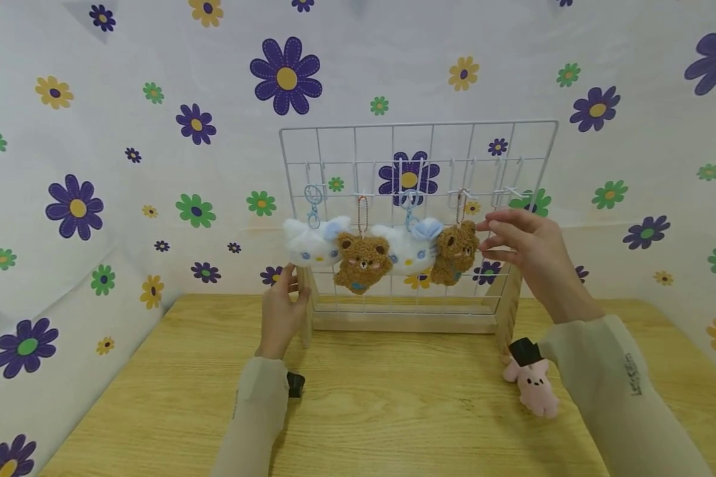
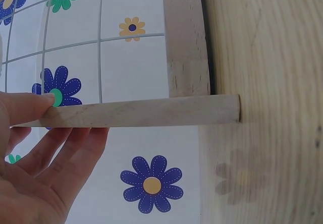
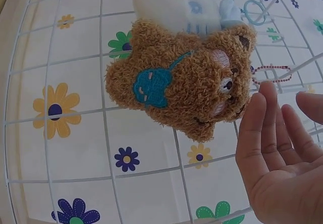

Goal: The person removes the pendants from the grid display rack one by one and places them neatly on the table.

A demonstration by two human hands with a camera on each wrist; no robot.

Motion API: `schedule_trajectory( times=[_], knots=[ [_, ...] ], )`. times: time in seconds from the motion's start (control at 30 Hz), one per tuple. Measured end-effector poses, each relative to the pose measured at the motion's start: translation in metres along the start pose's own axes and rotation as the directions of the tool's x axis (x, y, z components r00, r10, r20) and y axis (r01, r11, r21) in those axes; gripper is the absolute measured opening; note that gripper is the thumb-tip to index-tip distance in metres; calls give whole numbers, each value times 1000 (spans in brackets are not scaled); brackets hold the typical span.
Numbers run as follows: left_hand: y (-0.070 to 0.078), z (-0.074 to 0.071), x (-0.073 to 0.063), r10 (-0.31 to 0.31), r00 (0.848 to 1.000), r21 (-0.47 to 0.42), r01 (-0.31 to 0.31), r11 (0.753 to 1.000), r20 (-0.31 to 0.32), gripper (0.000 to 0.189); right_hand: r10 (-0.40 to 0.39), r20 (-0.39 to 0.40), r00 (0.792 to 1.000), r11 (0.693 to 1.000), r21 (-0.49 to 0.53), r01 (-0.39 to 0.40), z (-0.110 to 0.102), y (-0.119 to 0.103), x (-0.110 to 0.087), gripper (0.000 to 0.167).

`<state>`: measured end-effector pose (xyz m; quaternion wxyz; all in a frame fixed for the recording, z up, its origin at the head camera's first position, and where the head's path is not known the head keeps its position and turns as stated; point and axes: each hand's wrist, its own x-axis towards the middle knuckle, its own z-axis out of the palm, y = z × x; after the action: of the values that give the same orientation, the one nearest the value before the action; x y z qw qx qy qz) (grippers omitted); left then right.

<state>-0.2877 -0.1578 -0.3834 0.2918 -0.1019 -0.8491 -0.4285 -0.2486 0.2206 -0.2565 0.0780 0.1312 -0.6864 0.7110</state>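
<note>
My left hand [image 1: 282,317] pinches the wooden side post [image 2: 141,112] of a white wire grid rack [image 1: 419,124], thumb on one face and fingers on the other. My right hand [image 1: 528,246] has its fingers loosely extended, with fingertips right at the head of a brown plush bear keychain [image 3: 176,72]. That bear wears a teal pouch and hangs by a red bead chain [image 3: 272,67]. Left of it on the rack hang a white plush cat [image 1: 402,248], another brown bear [image 1: 364,262] and another white cat [image 1: 313,244].
A pink plush toy [image 1: 538,392] lies on the wooden table [image 1: 388,404], under my right forearm. More white hooks [image 1: 507,191] stick out from the rack's upper right. Behind the rack hangs a flower-print cloth [image 1: 364,59].
</note>
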Motion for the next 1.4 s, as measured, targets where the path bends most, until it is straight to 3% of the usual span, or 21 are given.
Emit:
schedule_trajectory(
  times=[0.2, 0.43, 0.7, 1.03, 1.4],
  knots=[
    [0, 0, 0, 3, 1000, -1, -3, 1000, -1, 50, 37, 2, 999, 998, -59, -37, 5, -4, 3, 19],
    [0, 1, 1, 14, 1000, -6, -14, 1000, -11, 49, 37, 15, 999, 999, 35, -38, 7, -8, 6, 20],
    [-1, 3, 2, 17, 1000, -18, -17, 1000, -15, 49, 21, 21, 1000, 998, 63, -22, 8, -8, 9, 17],
    [-1, 2, 1, 29, 999, -12, -29, 999, -23, 48, 25, 27, 999, 999, -35, -24, 10, -10, 12, 26],
    [-1, 1, 1, 17, 1000, -21, -17, 1000, -16, 49, 43, 34, 998, 998, -37, -42, 14, -16, 18, 26]
  ],
)
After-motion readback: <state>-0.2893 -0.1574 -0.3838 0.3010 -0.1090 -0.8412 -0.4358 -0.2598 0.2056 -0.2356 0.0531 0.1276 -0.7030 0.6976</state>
